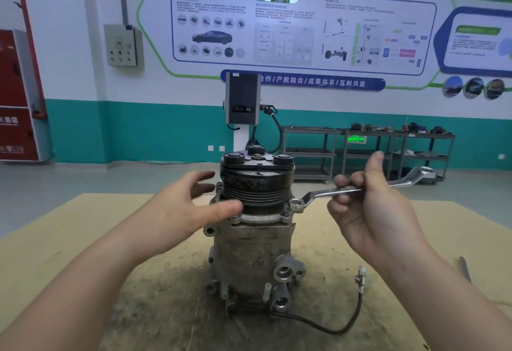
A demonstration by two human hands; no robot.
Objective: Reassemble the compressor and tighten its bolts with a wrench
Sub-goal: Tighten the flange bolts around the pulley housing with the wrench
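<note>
Workshop bench [83,239]: compressor [253,228] upright; left hand [188,206] spread, steadying pulley side; right hand [368,206] grasping wrench [318,194], ring end over right flange bolt [296,203] (tightening, likely).

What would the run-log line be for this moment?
step: bolt tightening | right hand: holds wrench, ring end on flange bolt | left hand: open beside pulley | compressor: upright

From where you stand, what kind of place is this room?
Probably an automotive training workshop. The wall poster shows a car and its parts, metal carts along the wall carry components, and a car air-conditioning compressor stands on the workbench while the right hand holds a ring wrench.
</note>
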